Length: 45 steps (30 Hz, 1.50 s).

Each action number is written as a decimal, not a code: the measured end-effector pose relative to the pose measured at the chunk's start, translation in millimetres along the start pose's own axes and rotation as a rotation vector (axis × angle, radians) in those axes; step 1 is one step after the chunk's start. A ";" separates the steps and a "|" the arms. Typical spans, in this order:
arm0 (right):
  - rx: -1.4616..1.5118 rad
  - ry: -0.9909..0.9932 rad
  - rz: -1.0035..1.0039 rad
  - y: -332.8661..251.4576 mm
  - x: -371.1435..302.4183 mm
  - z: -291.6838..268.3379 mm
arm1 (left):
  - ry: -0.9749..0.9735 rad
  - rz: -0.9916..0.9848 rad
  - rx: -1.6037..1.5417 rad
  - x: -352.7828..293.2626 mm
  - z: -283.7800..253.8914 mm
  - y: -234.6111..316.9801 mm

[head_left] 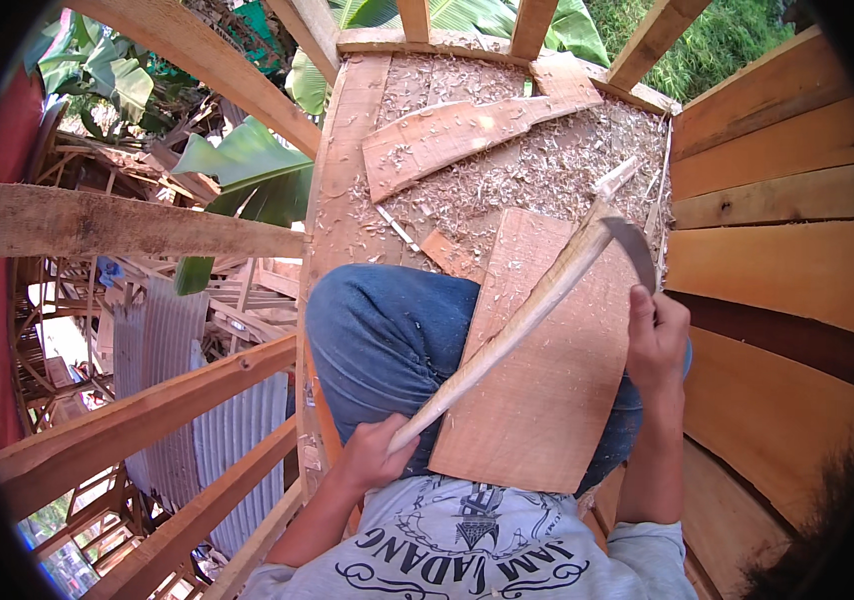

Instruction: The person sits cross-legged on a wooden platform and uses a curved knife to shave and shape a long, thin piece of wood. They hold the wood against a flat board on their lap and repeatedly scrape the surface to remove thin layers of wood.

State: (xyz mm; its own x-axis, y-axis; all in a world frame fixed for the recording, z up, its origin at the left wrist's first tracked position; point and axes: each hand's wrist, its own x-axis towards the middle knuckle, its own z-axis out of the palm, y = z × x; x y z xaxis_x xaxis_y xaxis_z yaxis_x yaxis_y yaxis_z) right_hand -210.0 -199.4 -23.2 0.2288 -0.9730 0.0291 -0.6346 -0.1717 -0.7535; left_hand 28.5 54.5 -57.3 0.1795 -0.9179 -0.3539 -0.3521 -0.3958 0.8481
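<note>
A long, pale, whittled wooden stick (527, 312) slants over my lap, from lower left to upper right. My left hand (379, 448) is closed round its near end. My right hand (659, 328) is closed on a knife with a dark curved blade (633, 247); the handle is mostly hidden in the fist. The blade's tip end meets the stick near its far end, where the wood narrows to a lighter tip (617, 178). Under the stick a flat rectangular board (547, 400) rests across my legs.
Wood shavings (557, 150) cover the plank floor ahead. A shaped plank (457, 140) and a small wood scrap (452, 256) lie there. Board walls (777, 270) stand close on the right. Open rails (137, 222) edge the left, with corrugated sheets (237, 450) and banana leaves (257, 170) beyond.
</note>
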 end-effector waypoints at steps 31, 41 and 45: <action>-0.266 0.343 0.019 22.1 32.6 13.8 | 0.021 -0.023 0.040 1.2 1.7 3.0; -0.311 -0.052 -0.293 -8.3 -15.5 5.2 | 0.004 -0.049 -0.001 4.3 2.8 6.8; -0.327 -0.077 -0.417 -21.8 -5.3 46.7 | -0.005 -0.106 0.000 2.2 -0.6 6.2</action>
State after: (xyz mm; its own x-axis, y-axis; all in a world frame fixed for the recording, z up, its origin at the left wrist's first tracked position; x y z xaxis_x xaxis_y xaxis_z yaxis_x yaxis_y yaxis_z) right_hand -162.9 -183.4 -37.6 0.5562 -0.8000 0.2249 -0.6726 -0.5923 -0.4436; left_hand 27.2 50.1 -52.5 0.2107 -0.8711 -0.4436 -0.3316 -0.4905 0.8059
